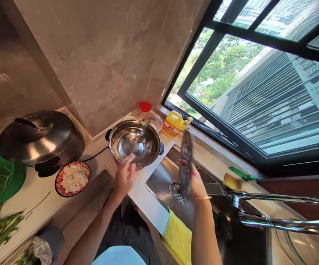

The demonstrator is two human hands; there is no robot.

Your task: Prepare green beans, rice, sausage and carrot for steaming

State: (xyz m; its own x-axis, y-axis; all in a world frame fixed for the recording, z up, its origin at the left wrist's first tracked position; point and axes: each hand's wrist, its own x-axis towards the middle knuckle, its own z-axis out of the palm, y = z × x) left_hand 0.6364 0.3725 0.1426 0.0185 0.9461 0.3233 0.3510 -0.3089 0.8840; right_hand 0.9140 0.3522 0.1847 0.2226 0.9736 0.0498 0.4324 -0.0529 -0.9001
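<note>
My left hand (124,176) is at the front rim of a shiny steel pot (135,127) with dark side handles. Its fingers are loosely stretched out and overlap the rim; whether they touch it, I cannot tell. Inside, the pot shows only bare, reflective metal. Over the steel sink (159,178), my right hand (197,184) grips a dark, shiny, flat object (186,163), upright and nearly edge-on. Blur hides its exact kind. The fingers on its far side are hidden.
Left of the pot stand a bowl of minced meat (73,178), a large domed lid (42,136) and a green basin (13,187) of greens. A yellow jug (173,123) is by the window. A faucet (272,221) juts in at right; a yellow cloth (177,235) drapes the sink edge.
</note>
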